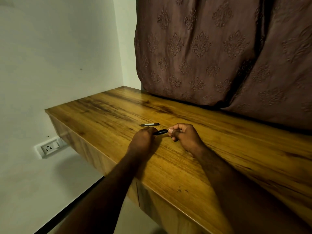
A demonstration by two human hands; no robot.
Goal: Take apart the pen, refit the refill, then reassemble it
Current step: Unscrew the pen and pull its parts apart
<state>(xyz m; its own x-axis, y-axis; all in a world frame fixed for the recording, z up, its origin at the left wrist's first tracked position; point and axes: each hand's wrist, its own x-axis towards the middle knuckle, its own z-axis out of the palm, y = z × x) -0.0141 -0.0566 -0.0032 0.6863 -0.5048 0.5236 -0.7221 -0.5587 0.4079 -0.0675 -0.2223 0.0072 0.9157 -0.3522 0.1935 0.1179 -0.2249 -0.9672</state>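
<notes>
A short black pen part spans the gap between my two hands just above the wooden table. My left hand is closed around its left end. My right hand pinches its right end with thumb and fingertips; whatever is at that tip is hidden by the fingers. A second black pen piece, long and slim with a pale label, lies flat on the table just beyond my hands, touching neither.
A patterned brown curtain hangs down onto the table's back edge. White wall stands to the left, with a socket plate below the tabletop. The table's front edge runs diagonally under my forearms.
</notes>
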